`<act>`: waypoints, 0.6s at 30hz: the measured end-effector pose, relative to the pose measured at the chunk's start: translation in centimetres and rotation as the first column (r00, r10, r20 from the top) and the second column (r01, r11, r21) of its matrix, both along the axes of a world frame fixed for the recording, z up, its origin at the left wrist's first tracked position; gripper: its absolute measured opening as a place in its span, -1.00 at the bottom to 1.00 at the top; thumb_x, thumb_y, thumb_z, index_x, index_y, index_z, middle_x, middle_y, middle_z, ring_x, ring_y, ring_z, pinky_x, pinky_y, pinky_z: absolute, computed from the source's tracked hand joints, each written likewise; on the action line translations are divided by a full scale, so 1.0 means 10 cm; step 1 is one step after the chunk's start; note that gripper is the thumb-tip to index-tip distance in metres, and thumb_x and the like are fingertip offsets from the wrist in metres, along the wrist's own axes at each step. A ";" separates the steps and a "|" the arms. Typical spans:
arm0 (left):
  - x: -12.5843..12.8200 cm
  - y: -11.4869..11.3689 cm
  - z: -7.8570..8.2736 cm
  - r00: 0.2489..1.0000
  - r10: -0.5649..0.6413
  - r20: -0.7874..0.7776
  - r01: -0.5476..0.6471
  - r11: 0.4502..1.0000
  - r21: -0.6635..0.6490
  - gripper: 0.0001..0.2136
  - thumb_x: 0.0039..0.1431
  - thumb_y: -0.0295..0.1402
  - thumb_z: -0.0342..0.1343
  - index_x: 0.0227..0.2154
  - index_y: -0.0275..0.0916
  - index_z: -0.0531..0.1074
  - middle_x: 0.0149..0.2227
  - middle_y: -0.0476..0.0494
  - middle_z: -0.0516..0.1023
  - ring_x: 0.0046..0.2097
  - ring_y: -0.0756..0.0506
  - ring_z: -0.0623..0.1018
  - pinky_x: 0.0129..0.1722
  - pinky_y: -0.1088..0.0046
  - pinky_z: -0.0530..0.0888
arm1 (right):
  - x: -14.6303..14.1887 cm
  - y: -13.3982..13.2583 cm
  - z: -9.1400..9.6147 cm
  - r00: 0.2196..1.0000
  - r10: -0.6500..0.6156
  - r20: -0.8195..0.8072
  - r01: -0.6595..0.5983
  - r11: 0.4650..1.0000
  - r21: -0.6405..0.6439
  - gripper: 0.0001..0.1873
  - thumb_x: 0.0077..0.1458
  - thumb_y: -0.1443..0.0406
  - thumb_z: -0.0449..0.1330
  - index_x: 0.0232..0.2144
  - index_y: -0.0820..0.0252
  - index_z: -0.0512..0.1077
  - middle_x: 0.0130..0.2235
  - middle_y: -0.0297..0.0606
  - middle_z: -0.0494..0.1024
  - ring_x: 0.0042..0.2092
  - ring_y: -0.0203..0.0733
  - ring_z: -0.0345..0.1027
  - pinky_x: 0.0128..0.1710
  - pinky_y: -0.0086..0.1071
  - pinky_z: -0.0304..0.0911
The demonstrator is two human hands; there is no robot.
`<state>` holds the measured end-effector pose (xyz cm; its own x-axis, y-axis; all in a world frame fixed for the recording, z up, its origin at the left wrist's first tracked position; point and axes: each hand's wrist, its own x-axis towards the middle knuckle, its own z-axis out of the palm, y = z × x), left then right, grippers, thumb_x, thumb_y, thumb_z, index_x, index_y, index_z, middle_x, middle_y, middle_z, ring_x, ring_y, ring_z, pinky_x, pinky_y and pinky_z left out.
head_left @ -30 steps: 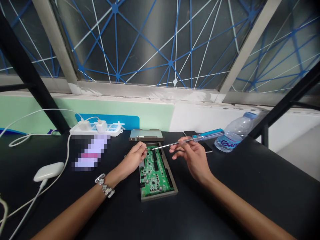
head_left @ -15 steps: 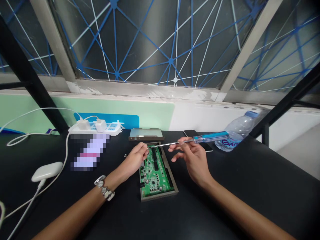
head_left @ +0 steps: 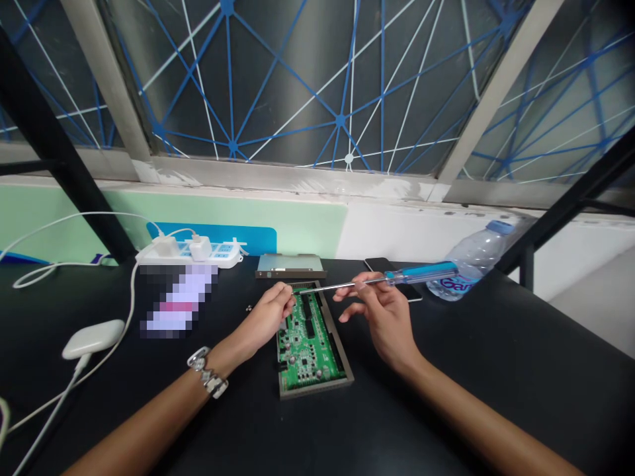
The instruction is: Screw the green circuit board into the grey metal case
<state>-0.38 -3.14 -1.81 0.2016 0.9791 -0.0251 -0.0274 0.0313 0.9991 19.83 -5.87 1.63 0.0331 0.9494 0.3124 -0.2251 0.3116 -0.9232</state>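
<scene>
My right hand point(head_left: 384, 317) is closed on the shaft of a screwdriver point(head_left: 421, 272) with a clear blue handle, held nearly level above the desk. The screwdriver's tip reaches left to my left hand point(head_left: 272, 311), whose fingers are pinched together around that end. Whether a screw sits between those fingers is hidden. Under both hands lies a green circuit board point(head_left: 310, 357) in a shallow grey metal frame point(head_left: 317, 391); my left hand covers its upper left corner. A watch point(head_left: 207, 373) is on my left wrist.
Behind the board lies a metal cover plate point(head_left: 291, 266). A dark phone point(head_left: 380, 264) and a water bottle point(head_left: 471, 261) are at the back right. On the left are a power strip point(head_left: 225, 253), a white charging case point(head_left: 93, 340), cables and a blurred-out patch. Small metal pieces point(head_left: 249, 309) lie beside my left hand.
The screwdriver's handle has shifted very slightly to the right. Both hands and the board stay in practically the same place.
</scene>
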 end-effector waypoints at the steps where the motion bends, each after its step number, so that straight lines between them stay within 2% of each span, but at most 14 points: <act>1: 0.00 0.00 0.00 1.000 0.000 0.003 0.000 1.000 0.000 -0.70 0.27 -0.13 -0.04 -0.49 -0.22 0.20 -0.52 0.07 0.21 -0.53 0.05 0.18 -0.52 0.52 0.13 | 0.00 0.00 0.00 1.000 -0.005 0.005 0.005 1.000 0.000 -0.86 0.18 0.20 0.21 -0.29 0.14 0.36 -0.37 -0.25 0.56 -0.30 -0.13 0.51 -0.54 -0.36 0.45; 8: 0.00 0.01 0.00 0.999 -0.011 0.033 0.011 1.000 -0.007 -0.70 0.24 -0.13 0.00 -0.49 -0.22 0.19 -0.52 0.06 0.21 -0.53 0.05 0.19 -0.52 0.52 0.14 | -0.02 -0.02 0.03 1.000 -0.020 0.020 0.020 0.999 0.032 -0.84 0.15 0.20 0.23 -0.30 0.15 0.37 -0.38 -0.25 0.55 -0.31 -0.14 0.49 -0.57 -0.37 0.45; 18: 0.00 0.02 0.05 0.999 -0.013 0.034 0.012 1.000 0.025 -0.69 0.20 -0.14 0.03 -0.52 -0.22 0.17 -0.54 0.07 0.21 -0.54 0.05 0.19 -0.52 0.50 0.14 | 0.03 0.02 -0.02 0.999 0.026 0.029 -0.027 0.999 0.034 -0.85 0.17 0.20 0.21 -0.28 0.15 0.38 -0.36 -0.25 0.52 -0.28 -0.13 0.47 -0.56 -0.37 0.46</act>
<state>-0.35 -2.99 -1.28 0.2141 0.9768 0.0059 -0.0616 0.0075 0.9981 20.15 -5.69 1.44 -0.0012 0.9385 0.3452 -0.2073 0.3375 -0.9182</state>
